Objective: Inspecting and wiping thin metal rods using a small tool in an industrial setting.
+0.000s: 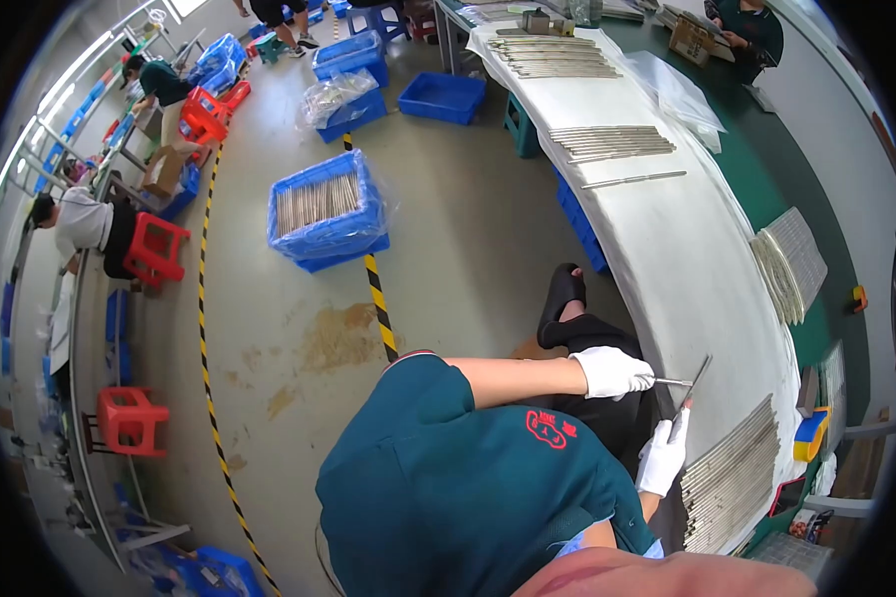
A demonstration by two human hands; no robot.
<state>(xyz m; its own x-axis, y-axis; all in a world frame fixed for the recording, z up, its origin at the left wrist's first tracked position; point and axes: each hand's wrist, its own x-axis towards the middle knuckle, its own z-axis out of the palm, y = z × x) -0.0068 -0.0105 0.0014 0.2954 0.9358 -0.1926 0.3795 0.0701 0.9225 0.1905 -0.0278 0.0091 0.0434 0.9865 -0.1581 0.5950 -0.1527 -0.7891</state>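
Observation:
Both my hands wear white gloves at the edge of a long white-covered table (pixel 697 259). My left hand (pixel 612 373) pinches a small thin metal tool (pixel 673 382) whose tip points at a narrow metal strip (pixel 696 382). My right hand (pixel 662 455) holds that strip by its lower end, and the strip tilts up and to the right. Just right of my right hand, a thick stack of similar long metal strips (pixel 732 478) lies on the table.
More rows of metal strips (pixel 612 142) lie further along the table, with clear plastic bags (pixel 677 90) and grey gridded sheets (pixel 791 264). A blue crate of rods (pixel 324 209) stands on the floor by yellow-black tape (pixel 378 303). Red stools (pixel 129 418) and other people (pixel 85 224) are at the left.

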